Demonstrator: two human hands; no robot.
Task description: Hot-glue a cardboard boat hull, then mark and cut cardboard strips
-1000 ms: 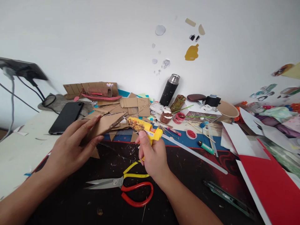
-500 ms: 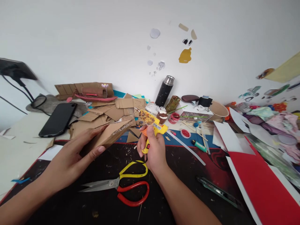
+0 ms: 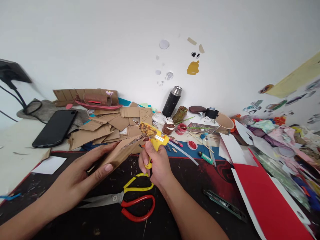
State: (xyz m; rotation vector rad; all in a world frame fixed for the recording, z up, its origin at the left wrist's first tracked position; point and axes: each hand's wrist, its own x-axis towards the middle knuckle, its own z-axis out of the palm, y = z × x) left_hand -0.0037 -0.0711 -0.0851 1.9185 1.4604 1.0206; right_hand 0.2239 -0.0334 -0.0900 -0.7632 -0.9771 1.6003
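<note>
My left hand (image 3: 83,175) grips a folded piece of cardboard (image 3: 121,151) between thumb and fingers, with its edge tilted up towards the right. Along that edge runs a rough, shiny strip. In my right hand (image 3: 156,161) is a yellow hot glue gun (image 3: 158,140), its front crusted with brown residue and its tip pointing left. The gun's front end is close to the cardboard's far end; whether they touch I cannot tell. A clear glue stick (image 3: 186,155) trails from its back. Below both hands lie scissors (image 3: 122,198) with yellow and red handles.
Cardboard scraps (image 3: 100,128) are heaped behind my hands, near a small model boat (image 3: 97,103). A black phone (image 3: 56,128) lies left. A black flask (image 3: 172,101) and an open paint jar (image 3: 180,128) stand at the back. A utility knife (image 3: 225,205) and red card (image 3: 270,196) lie right.
The glue gun has shifted left, closer to the cardboard's far end. The cardboard has tilted a little in my left hand. The whole view has shifted slightly.
</note>
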